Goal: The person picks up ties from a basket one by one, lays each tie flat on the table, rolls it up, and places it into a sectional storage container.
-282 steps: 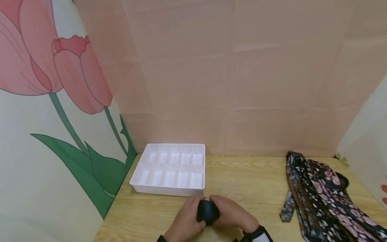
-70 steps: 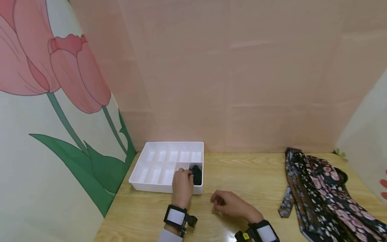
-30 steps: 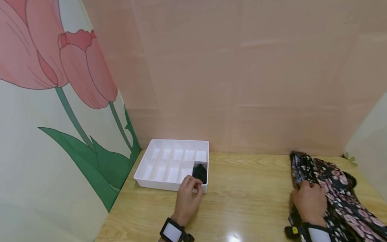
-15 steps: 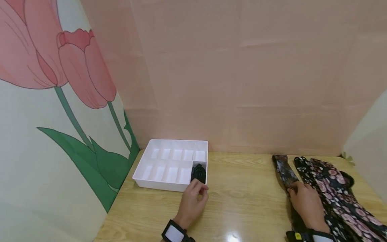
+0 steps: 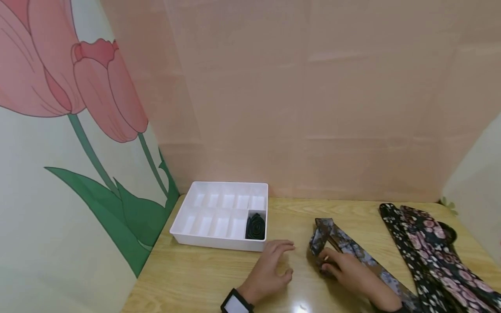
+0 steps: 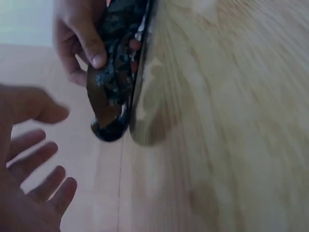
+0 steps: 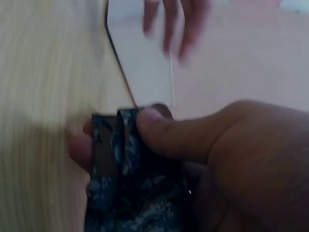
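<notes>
My right hand (image 5: 348, 271) pinches a folded brown necktie with blue-grey flowers (image 5: 368, 258), thumb on top in the right wrist view. The tie's long end trails back toward the lower right of the table. My left hand (image 5: 270, 274) is held with spread fingers between the white tray and that tie, touching neither. In the left wrist view its fingers (image 6: 36, 164) are apart from the tie. A rolled dark green necktie (image 5: 256, 227) sits in the front right compartment of the white divided tray (image 5: 219, 243).
Two more floral neckties lie at the right: a black one with small white flowers (image 5: 405, 252) and a black one with pink roses (image 5: 434, 248). A dark round object (image 5: 448, 232) is partly hidden behind them. Walls stand behind and at both sides of the wooden table (image 5: 297, 226).
My right hand has drawn the brown floral tie leftward, away from the other ties, toward the middle. My left hand has moved right from the tray's front edge and spread its fingers.
</notes>
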The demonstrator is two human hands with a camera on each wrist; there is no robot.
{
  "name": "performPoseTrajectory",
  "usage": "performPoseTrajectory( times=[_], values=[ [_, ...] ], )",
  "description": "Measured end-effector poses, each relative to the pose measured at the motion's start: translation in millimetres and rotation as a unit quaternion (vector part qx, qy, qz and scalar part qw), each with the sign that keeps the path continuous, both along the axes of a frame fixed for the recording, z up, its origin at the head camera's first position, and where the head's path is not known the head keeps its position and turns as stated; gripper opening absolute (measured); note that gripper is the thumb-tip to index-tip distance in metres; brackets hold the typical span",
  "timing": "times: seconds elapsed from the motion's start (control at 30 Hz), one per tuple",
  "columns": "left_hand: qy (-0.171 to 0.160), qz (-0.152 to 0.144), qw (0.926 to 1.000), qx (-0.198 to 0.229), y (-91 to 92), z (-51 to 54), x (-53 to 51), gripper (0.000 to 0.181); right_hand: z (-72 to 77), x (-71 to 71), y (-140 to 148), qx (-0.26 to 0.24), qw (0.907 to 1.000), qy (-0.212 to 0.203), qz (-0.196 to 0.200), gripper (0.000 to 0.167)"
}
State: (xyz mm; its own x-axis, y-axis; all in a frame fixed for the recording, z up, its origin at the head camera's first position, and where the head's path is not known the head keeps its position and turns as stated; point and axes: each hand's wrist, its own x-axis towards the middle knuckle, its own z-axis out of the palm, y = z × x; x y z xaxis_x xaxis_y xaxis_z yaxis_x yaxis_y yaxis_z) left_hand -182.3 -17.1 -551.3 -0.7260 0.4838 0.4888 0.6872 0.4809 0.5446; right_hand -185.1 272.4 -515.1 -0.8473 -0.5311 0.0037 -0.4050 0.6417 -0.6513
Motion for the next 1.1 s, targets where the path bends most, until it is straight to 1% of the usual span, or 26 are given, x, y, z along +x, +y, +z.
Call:
performPoseTrajectory(
  times=[0.03, 0.1, 0.13, 0.2, 0.27, 0.33, 0.37, 0.4, 0.47, 0.5, 0.53, 0.57, 0.63, 0.67, 0.73, 0.77, 0.8, 0.83, 0.87, 0.93, 1.0, 1.07, 1.1],
  values=[
    [-0.013, -0.017, 0.9998, -0.006, 1.5, -0.1, 0.5, 0.068, 0.8, 2.2, -5, -0.018, 0.9994, 0.003, 0.029, 0.012],
    [-0.039, -0.052, 0.9978, -0.018, 4.1, -0.7, 1.0, 0.081, 3.4, 5.7, -13, -0.057, 0.9953, -0.004, 0.078, 0.014],
    [-0.046, -0.061, 0.9967, -0.028, 5.1, -1.5, 1.5, 0.084, 4.8, 7.0, -16, -0.073, 0.9923, -0.005, 0.100, 0.015],
    [-0.054, -0.073, 0.9948, -0.047, 6.7, -4.0, 1.6, 0.079, 8.6, 9.4, -20, -0.101, 0.9863, -0.012, 0.130, 0.016],
    [-0.046, -0.077, 0.9944, -0.055, 7.4, -6.8, 1.2, 0.063, 13.4, 11.4, -22, -0.121, 0.9822, -0.037, 0.139, 0.017],
    [-0.019, -0.068, 0.9959, -0.057, 7.6, -7.8, 0.7, 0.044, 17.6, 13.1, -21, -0.135, 0.9797, -0.061, 0.135, 0.016],
    [-0.013, -0.069, 0.9963, -0.049, 7.6, -7.5, 0.0, 0.036, 19.5, 14.0, -20, -0.142, 0.9781, -0.076, 0.132, 0.017],
    [-0.006, -0.069, 0.9967, -0.042, 7.4, -6.8, -0.4, 0.031, 20.9, 14.6, -18, -0.148, 0.9764, -0.090, 0.129, 0.017],
    [-0.003, -0.067, 0.9973, -0.028, 6.7, -4.6, -1.0, 0.031, 23.3, 15.2, -14, -0.161, 0.9735, -0.108, 0.122, 0.019],
    [-0.006, -0.066, 0.9974, -0.026, 6.1, -3.2, -1.0, 0.031, 24.6, 15.3, -12, -0.164, 0.9737, -0.105, 0.119, 0.020],
    [-0.017, -0.065, 0.9974, -0.024, 5.0, -2.5, -0.9, 0.033, 25.7, 15.2, -10, -0.166, 0.9747, -0.098, 0.114, 0.020],
    [-0.039, -0.064, 0.9970, -0.019, 3.5, -1.8, -0.8, 0.034, 26.9, 15.1, -7, -0.165, 0.9768, -0.087, 0.105, 0.021],
    [-0.095, -0.053, 0.9941, -0.003, 0.2, -1.1, -1.0, 0.034, 29.5, 14.6, -1, -0.165, 0.9805, -0.069, 0.082, 0.021],
    [-0.127, -0.048, 0.9908, 0.009, -1.8, -0.7, -1.5, 0.034, 30.4, 14.1, 2, -0.164, 0.9821, -0.063, 0.067, 0.021],
    [-0.196, -0.040, 0.9790, 0.039, -6.4, 0.6, -3.4, 0.034, 32.1, 13.6, 8, -0.161, 0.9844, -0.062, 0.035, 0.021],
    [-0.223, -0.040, 0.9726, 0.052, -8.6, 1.9, -5.0, 0.033, 32.7, 13.3, 11, -0.159, 0.9849, -0.065, 0.021, 0.022],
    [-0.242, -0.041, 0.9677, 0.058, -10.6, 3.0, -6.6, 0.034, 33.0, 12.7, 13, -0.159, 0.9845, -0.073, 0.008, 0.023],
    [-0.252, -0.042, 0.9652, 0.057, -12.6, 4.0, -8.1, 0.036, 33.2, 12.0, 15, -0.160, 0.9839, -0.080, -0.005, 0.025],
    [-0.256, -0.043, 0.9644, 0.049, -14.7, 4.5, -9.7, 0.037, 33.3, 11.5, 17, -0.160, 0.9835, -0.082, -0.021, 0.025],
    [-0.244, -0.038, 0.9690, 0.008, -19.9, 4.3, -11.9, 0.034, 33.9, 10.6, 21, -0.165, 0.9811, -0.087, -0.051, 0.027],
    [-0.241, -0.032, 0.9698, -0.020, -25.8, 0.6, -12.9, 0.030, 34.7, 9.6, 26, -0.173, 0.9776, -0.084, -0.086, 0.027],
    [-0.245, -0.024, 0.9689, -0.030, -33.3, -3.7, -13.0, 0.029, 36.0, 9.7, 32, -0.176, 0.9730, -0.083, -0.124, 0.027],
    [-0.249, -0.022, 0.9678, -0.027, -37.5, -4.8, -12.7, 0.030, 36.7, 9.6, 35, -0.174, 0.9716, -0.083, -0.138, 0.027]
  ],
)
